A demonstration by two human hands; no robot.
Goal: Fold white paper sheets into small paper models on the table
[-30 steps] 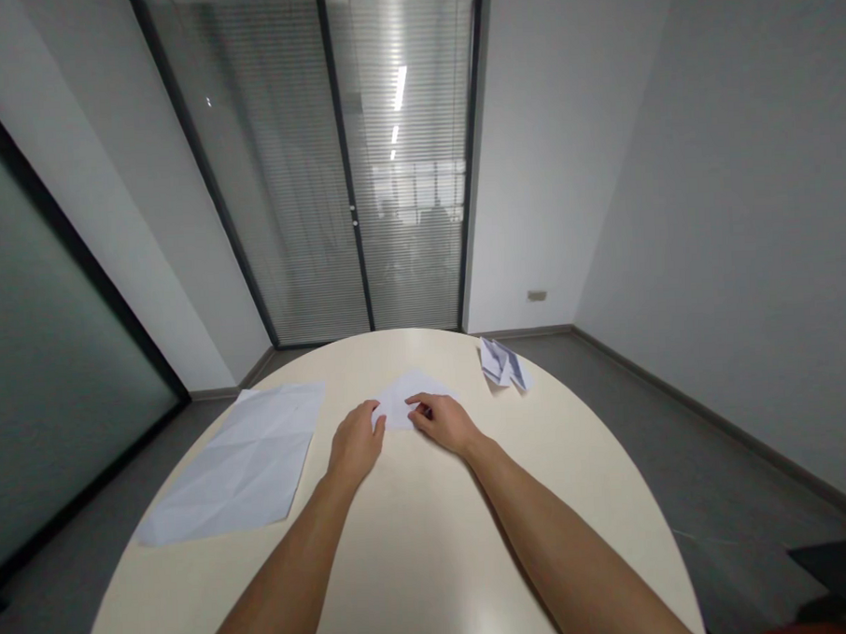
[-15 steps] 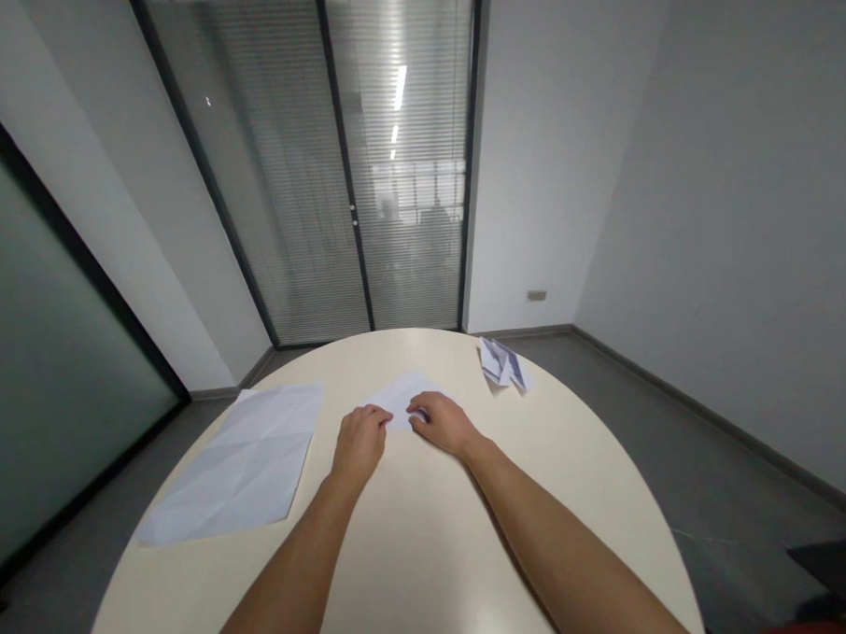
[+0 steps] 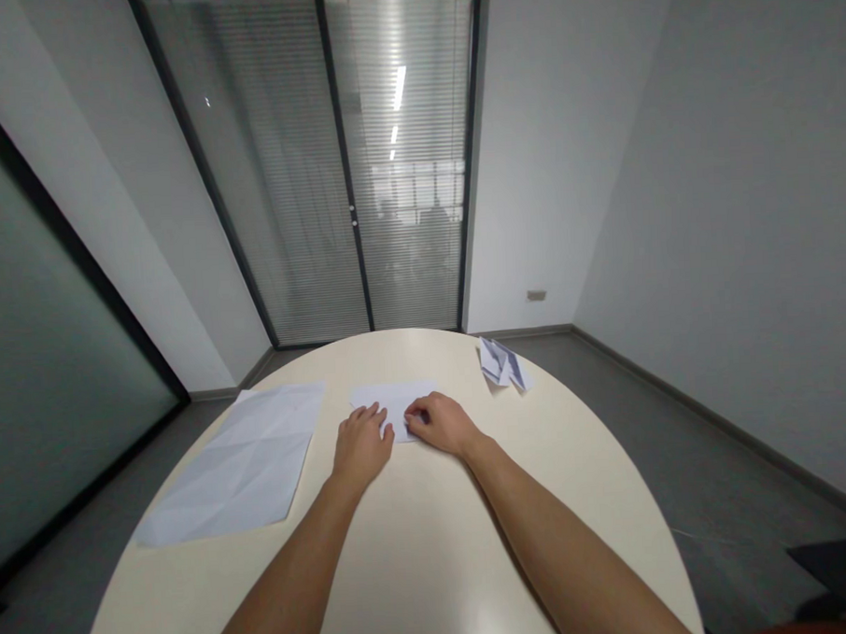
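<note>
A small white piece of paper [image 3: 396,393] lies flat near the far side of the round table, partly covered by both hands. On its left part rests my left hand [image 3: 362,443], open, fingers apart and thumb out to the side. My right hand [image 3: 442,423] is closed at the paper's right side, thumb and fingertips pinched together on it. How much of the paper is between those fingertips is hidden.
A large creased white sheet [image 3: 243,465] covers the table's left side. Folded paper [image 3: 502,362] stands near the far right edge of the round table [image 3: 420,560]. Beyond are a glass door with blinds [image 3: 285,220] and grey walls.
The paper has turned so its far edge runs straight across, and it sits slightly closer to me. My left hand's pinch has opened into spread fingers; my right fingertips have closed together.
</note>
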